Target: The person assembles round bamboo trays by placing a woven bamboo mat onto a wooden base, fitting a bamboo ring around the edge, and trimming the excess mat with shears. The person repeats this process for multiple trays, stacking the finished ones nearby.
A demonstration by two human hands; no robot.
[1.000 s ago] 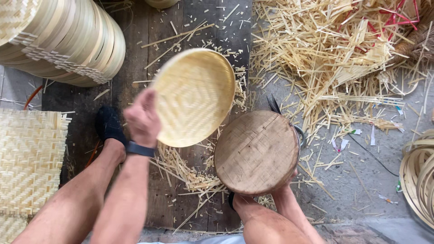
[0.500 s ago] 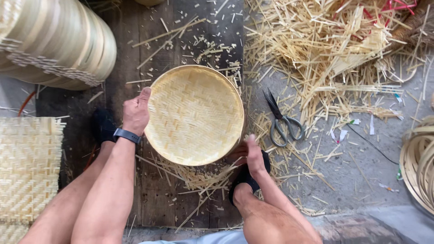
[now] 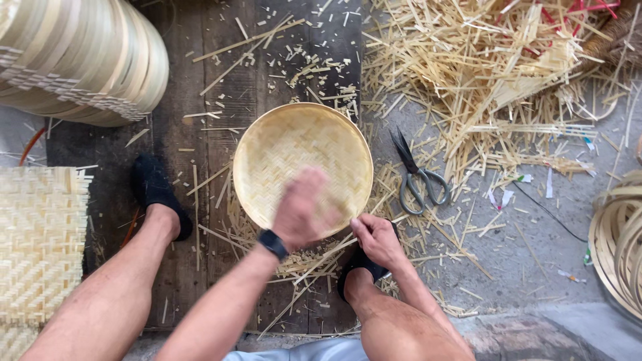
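Note:
A round woven bamboo tray (image 3: 301, 150) lies flat, hollow side up, on dark wooden boards between my feet. My left hand (image 3: 304, 207), blurred, with a dark wristband, is inside the tray near its front edge, pressing on the weave. My right hand (image 3: 376, 237) pinches the tray's rim at the front right. Black-bladed scissors (image 3: 418, 177) lie on the ground just right of the tray.
A tall stack of bamboo trays (image 3: 80, 60) lies on its side at top left. A woven bamboo mat (image 3: 37, 247) is at left. Heaps of bamboo strips (image 3: 508, 73) cover the upper right. Coiled bamboo hoops (image 3: 618, 241) sit at right. My black shoes (image 3: 154, 190) rest on the boards.
The tray went from raised and tilted beside a dark round block to lying flat. My left hand moved from its left rim into the tray; my right hand now grips the front rim.

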